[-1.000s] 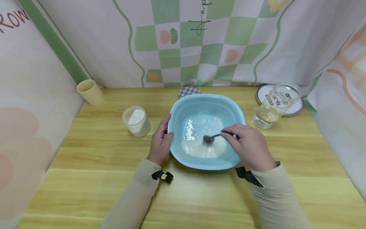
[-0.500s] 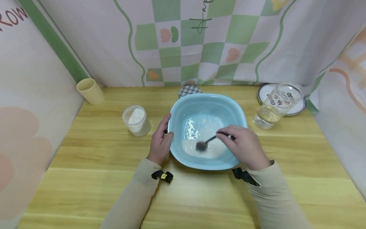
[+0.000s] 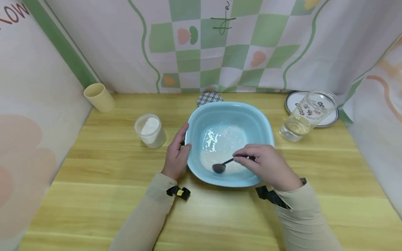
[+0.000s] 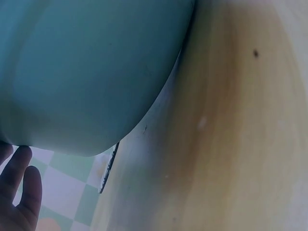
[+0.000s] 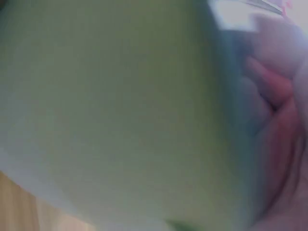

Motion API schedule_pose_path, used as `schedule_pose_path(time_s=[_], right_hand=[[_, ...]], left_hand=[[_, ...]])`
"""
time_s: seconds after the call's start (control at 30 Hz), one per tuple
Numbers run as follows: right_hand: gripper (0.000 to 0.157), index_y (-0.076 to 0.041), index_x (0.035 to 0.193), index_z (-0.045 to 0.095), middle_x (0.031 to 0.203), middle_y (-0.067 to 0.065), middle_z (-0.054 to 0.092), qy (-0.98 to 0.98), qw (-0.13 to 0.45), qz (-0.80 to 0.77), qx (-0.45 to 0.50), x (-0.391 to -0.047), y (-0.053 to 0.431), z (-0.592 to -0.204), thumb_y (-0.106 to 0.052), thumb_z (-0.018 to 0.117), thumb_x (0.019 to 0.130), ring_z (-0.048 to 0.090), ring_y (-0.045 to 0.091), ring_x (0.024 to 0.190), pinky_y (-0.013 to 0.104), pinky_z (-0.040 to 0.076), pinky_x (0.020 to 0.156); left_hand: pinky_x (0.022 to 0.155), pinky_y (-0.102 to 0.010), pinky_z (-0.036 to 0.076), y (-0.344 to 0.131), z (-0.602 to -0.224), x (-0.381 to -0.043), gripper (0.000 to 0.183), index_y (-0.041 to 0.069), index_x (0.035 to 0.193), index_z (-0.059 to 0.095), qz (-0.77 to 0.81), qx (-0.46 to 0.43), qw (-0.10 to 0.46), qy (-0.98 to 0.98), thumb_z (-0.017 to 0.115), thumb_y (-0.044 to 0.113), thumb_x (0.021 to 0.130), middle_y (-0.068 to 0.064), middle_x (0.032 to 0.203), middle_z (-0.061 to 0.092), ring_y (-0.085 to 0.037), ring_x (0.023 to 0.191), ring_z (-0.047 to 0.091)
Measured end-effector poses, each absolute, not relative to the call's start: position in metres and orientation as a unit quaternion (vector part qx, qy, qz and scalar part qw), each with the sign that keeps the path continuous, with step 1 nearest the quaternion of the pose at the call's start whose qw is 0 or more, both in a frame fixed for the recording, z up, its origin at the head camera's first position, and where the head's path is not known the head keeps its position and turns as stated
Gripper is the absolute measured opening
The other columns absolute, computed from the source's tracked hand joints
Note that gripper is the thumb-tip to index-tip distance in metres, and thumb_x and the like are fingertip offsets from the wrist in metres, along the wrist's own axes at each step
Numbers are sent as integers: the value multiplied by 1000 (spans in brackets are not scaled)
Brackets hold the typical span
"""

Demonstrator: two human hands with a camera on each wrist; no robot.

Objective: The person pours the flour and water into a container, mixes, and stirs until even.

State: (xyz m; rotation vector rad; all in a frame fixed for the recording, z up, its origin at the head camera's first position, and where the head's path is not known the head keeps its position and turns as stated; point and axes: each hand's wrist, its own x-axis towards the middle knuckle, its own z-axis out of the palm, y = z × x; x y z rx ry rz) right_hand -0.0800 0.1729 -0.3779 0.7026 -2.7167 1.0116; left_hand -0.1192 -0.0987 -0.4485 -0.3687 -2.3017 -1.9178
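A light-blue basin [image 3: 257,118] sits on the table with a milky white liquid [image 3: 230,139] in its bottom. My left hand [image 3: 177,155] rests against its left side, fingers fairly straight along the outer wall and thumb at the rim. In the left wrist view, fingers [image 4: 17,173] touch the basin's outer wall. My right hand [image 3: 267,164] reaches over the right rim and pinches the handle of a dark spoon [image 3: 219,168]. The spoon's bowl is in the liquid near the basin's front left. The right wrist view is mostly filled by the basin's blurred wall.
A clear jar of white powder [image 3: 150,130] stands left of the basin. A beige cup [image 3: 99,98] is at the back left. Behind the basin lies a checked coaster [image 3: 209,98]. At the right, a glass jug of liquid [image 3: 296,125] stands before white plates [image 3: 329,120].
The spoon has swept left and toward the front of the basin, with my right hand moving along. My left hand stays at the basin's side.
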Motion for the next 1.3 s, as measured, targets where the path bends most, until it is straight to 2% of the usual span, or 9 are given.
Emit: schedule_pose_path(time_s=[0.13,0.2,0.3,0.43,0.5,0.73,1.07,1.13,1.3], right_hand=[[12,-11,99,79,83,-8,69,-895,179,343,221,-78,169,-376,-7,76,88,50,5,64,17,41,53],[14,-10,98,79,82,-8,69,-882,197,364,225,-77,168,-374,-3,76,86,50,5,65,16,39,53],[14,-13,97,79,83,-11,68,-882,162,370,243,-75,167,-372,-4,76,86,51,4,66,16,41,55],[10,-16,97,79,84,-14,68,-895,72,357,258,-75,165,-373,-11,73,91,54,4,68,21,47,59],[10,-16,98,79,86,-14,69,-899,56,350,257,-76,164,-377,-13,72,93,56,3,70,23,49,60],[15,-10,98,80,79,-11,66,-875,186,381,232,-80,162,-383,-3,77,86,50,5,63,16,38,53],[11,-17,99,79,87,-13,69,-877,65,380,288,-79,160,-384,-11,71,93,56,2,72,22,49,62],[12,-17,100,79,87,-14,69,-878,83,370,293,-80,159,-387,-11,72,92,57,1,72,21,49,62],[19,-13,101,79,83,-12,69,-852,170,391,303,-82,154,-389,-3,77,85,55,2,68,16,43,59]], left_hand=[[93,-36,57,-98,-448,-119,61,19,156,38,-632,-120,59,-763,45,3,97,-4,146,54,-23,117,59],[94,-36,56,-98,-448,-119,61,19,156,38,-633,-119,58,-763,45,3,97,-4,146,53,-23,117,59],[95,-38,56,-98,-448,-120,61,18,155,39,-635,-120,61,-760,45,2,97,-5,147,53,-24,117,59],[96,-42,55,-99,-448,-119,61,15,154,40,-640,-121,67,-756,46,0,96,-11,141,58,-27,112,60],[95,-43,55,-99,-449,-119,61,14,154,41,-640,-124,71,-755,47,-1,95,-13,137,61,-28,109,60],[93,-40,56,-99,-449,-119,61,17,155,40,-636,-125,69,-758,46,1,96,-10,139,60,-25,109,60],[95,-42,55,-99,-448,-120,63,17,155,40,-632,-125,70,-762,47,0,95,-10,138,60,-25,110,60],[94,-42,55,-99,-448,-119,62,16,155,40,-634,-125,70,-760,46,0,95,-12,137,61,-26,110,60],[94,-40,55,-99,-448,-119,62,16,155,40,-636,-123,67,-759,46,1,96,-11,137,61,-25,111,59]])
